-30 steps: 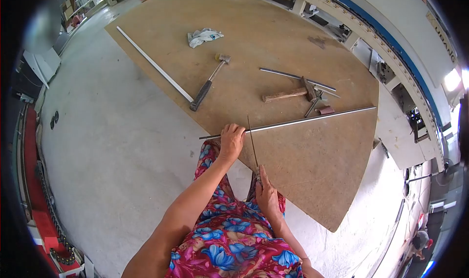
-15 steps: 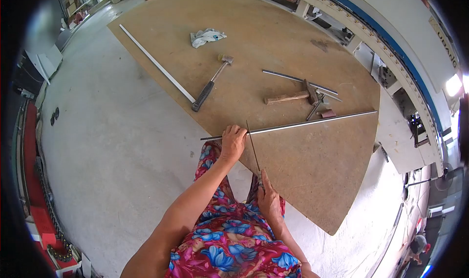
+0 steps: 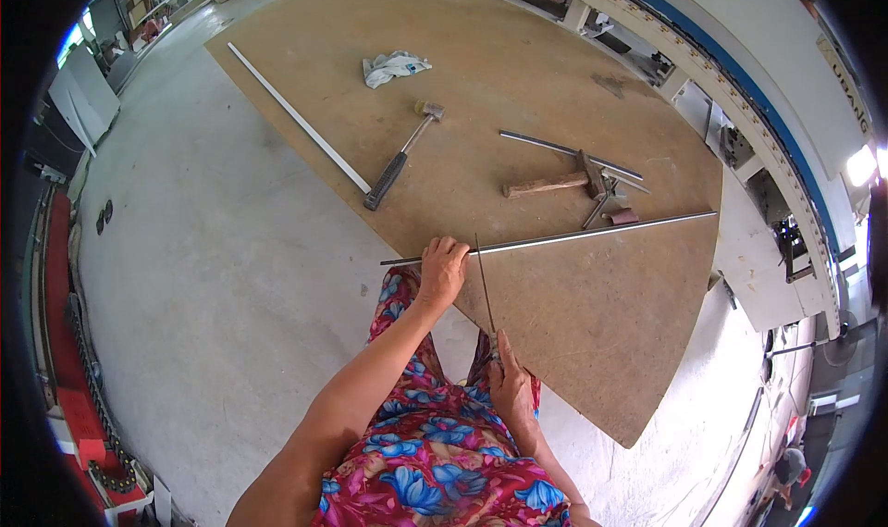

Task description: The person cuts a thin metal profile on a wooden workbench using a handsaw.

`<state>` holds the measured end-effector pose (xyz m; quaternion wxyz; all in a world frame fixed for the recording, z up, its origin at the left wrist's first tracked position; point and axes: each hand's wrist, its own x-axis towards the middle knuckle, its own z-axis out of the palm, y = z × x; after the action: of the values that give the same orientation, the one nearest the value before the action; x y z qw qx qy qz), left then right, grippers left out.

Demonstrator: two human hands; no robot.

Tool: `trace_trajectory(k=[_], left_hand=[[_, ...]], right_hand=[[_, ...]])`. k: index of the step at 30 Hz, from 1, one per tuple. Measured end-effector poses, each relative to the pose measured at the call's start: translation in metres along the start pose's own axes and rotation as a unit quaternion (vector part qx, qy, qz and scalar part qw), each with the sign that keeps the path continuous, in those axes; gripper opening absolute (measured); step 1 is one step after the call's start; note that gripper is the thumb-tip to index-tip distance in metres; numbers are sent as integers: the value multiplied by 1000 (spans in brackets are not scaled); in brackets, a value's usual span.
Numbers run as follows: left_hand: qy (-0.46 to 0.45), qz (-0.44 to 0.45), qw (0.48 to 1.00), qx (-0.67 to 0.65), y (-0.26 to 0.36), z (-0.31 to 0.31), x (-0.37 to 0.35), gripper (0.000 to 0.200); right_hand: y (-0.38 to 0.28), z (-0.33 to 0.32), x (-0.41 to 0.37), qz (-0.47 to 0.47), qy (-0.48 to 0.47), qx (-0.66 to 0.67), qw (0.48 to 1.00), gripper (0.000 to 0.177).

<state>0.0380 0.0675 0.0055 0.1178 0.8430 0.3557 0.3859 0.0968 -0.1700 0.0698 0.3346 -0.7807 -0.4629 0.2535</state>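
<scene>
Holds with the left hand (image 3: 444, 268) a long, thin, silver-grey metal bar (image 3: 601, 231) near its left end, stretching rightward and slightly away across the flat brown board (image 3: 592, 323). Grips in the right hand (image 3: 510, 384), farther from that bar, a thin, straight, dark tool (image 3: 486, 286), crossing it just beside the left hand.

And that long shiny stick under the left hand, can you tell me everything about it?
The long strip is straight and thin, silvery with darker edges, and looks like metal. It lies slightly slanted across the brown board, its darker left end poking past the edge and its right end near the far right edge. The left hand curls over it near the left end. Beside that, a thin tool crosses it; I can't tell if they touch.
</scene>
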Motion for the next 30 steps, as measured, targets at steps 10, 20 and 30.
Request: trace_trajectory(k=[10, 20, 30], left_hand=[[3, 3, 1000, 2, 1, -2, 2, 15], [3, 1, 1000, -1, 1, -1, 0, 18], [14, 2, 1000, -11, -1, 2, 0, 20]], right_hand=[[2, -1, -2, -43, 18, -4, 999, 52], [6, 1, -3, -50, 15, -4, 999, 52], [1, -1, 6, -27, 10, -11, 1000, 52]])
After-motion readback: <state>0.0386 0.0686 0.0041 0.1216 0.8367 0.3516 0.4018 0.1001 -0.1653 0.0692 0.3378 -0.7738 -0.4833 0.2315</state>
